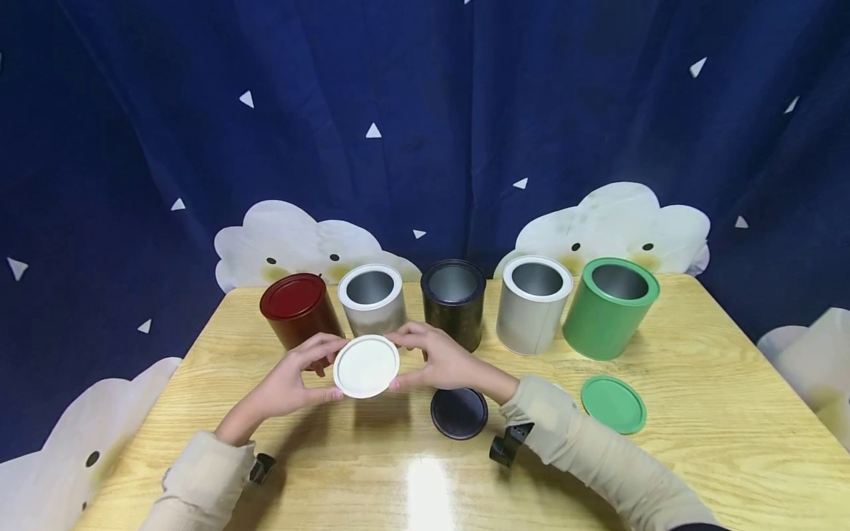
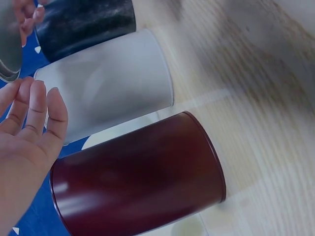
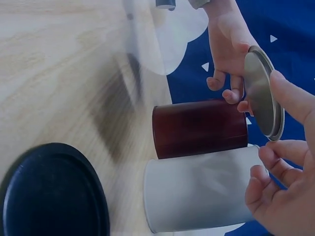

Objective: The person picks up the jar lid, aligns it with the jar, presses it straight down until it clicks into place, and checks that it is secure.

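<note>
A round white can lid is held up above the table, its white face toward the head camera. My left hand grips its left edge between thumb and fingers. The right hand pinches the opposite edge. In the right wrist view the lid's bare metal underside shows between both hands. Just behind the lid stands a small white can without a lid, its grey inside visible. To its left is a dark red can with its lid on, near my left fingers.
An open black can, a larger open white can and an open green can continue the row to the right. A black lid and a green lid lie on the wooden table. A dark blue curtain hangs behind.
</note>
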Motion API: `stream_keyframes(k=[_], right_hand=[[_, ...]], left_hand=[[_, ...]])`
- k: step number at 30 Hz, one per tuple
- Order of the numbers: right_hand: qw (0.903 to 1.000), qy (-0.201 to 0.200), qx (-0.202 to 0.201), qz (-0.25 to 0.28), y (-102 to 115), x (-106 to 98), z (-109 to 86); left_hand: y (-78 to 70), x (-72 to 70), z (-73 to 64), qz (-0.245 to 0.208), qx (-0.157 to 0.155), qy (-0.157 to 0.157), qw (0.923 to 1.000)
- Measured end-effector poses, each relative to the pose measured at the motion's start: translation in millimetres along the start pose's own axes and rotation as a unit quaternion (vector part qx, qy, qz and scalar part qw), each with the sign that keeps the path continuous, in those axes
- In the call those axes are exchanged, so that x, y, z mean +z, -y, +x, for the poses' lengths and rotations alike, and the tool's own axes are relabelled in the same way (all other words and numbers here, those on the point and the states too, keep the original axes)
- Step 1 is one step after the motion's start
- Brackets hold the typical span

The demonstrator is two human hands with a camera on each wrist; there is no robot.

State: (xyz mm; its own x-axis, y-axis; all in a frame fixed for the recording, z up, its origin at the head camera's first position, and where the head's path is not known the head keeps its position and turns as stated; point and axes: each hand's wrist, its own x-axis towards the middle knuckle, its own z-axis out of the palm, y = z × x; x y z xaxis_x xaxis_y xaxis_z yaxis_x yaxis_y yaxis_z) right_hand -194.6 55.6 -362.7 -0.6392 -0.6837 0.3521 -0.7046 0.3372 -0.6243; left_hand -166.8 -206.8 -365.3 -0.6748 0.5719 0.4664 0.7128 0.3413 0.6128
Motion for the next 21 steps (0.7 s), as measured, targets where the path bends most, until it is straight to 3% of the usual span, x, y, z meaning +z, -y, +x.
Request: stream_keyframes(k=[3,9,21], right_hand=[[1.0000,-0.002,-0.005,-0.007,-0.3,-1.7,2.4],[0.9998,-0.001,-0.007,-0.020,2.2,-6.1,6.7],[0.9992,-0.004,-0.022,-0.032,3.8,-19.5,18.5]], left_hand=[[4.1,-0.5,-0.4,-0.006,-0.011,-0.005,0.9999],[-23.1,-6.3,9.2,-0.013,-0.020,-0.010,0.9997],[-31.1,-17.4,24.0,0.040,0.033,-0.014,0.9985]])
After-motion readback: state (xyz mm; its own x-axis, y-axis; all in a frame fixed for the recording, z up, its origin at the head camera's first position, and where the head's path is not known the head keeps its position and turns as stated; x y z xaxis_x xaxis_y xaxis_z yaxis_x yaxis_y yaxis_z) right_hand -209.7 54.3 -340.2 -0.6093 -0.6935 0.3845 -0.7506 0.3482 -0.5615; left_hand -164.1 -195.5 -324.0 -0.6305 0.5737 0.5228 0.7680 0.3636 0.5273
